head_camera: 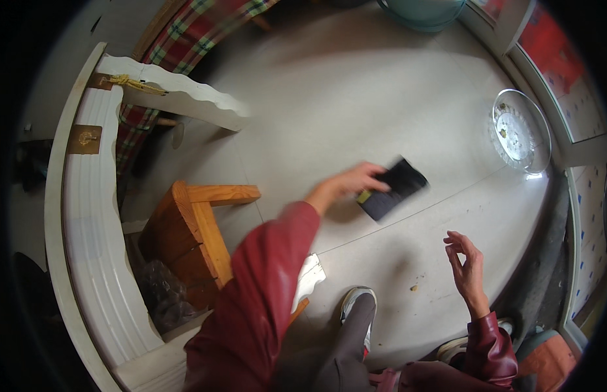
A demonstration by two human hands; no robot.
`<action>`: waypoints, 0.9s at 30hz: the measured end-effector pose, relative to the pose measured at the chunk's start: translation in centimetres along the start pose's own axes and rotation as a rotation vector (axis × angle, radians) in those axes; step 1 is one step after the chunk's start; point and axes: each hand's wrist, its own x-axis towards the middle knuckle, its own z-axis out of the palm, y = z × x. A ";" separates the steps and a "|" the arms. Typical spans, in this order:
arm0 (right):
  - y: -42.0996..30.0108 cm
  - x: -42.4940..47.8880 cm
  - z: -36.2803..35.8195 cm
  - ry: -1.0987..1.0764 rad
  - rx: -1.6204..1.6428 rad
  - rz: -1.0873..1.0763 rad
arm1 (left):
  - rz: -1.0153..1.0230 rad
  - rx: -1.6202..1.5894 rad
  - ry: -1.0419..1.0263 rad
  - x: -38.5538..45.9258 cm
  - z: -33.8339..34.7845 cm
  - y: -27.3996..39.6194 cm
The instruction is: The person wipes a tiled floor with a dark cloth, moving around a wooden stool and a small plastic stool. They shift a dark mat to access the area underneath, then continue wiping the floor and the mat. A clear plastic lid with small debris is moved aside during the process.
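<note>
My left hand (357, 180) reaches out over the tiled floor, gripping one edge of a flat black rectangular item (400, 185). Motion blurs both, so I cannot tell exactly what the item is; a small yellow-green patch shows near its lower left corner. My right hand (467, 269) is raised at the right, holding nothing. Its fingers are bent, with a gap between thumb and forefinger. Below it on the floor are small yellowish crumbs (414, 288).
A clear plastic basin (521, 132) with bits inside stands by the glazed door frame (590, 149). To the left are a white table (95, 235) and a wooden stool (198, 235). A teal tub (423, 17) sits at the far end, an orange item (550, 360) at lower right.
</note>
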 end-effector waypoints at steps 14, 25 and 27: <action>1.2 -0.3 0.5 -0.063 -0.014 0.025 | -0.476 0.708 1.363 -8.9 -16.5 -11.3; -0.9 0.4 3.1 -0.070 0.077 -0.013 | -0.133 0.939 1.095 -3.0 -1.4 -8.5; -1.6 0.7 3.4 -0.079 0.085 -0.040 | -0.020 0.850 0.983 -2.3 2.5 -7.0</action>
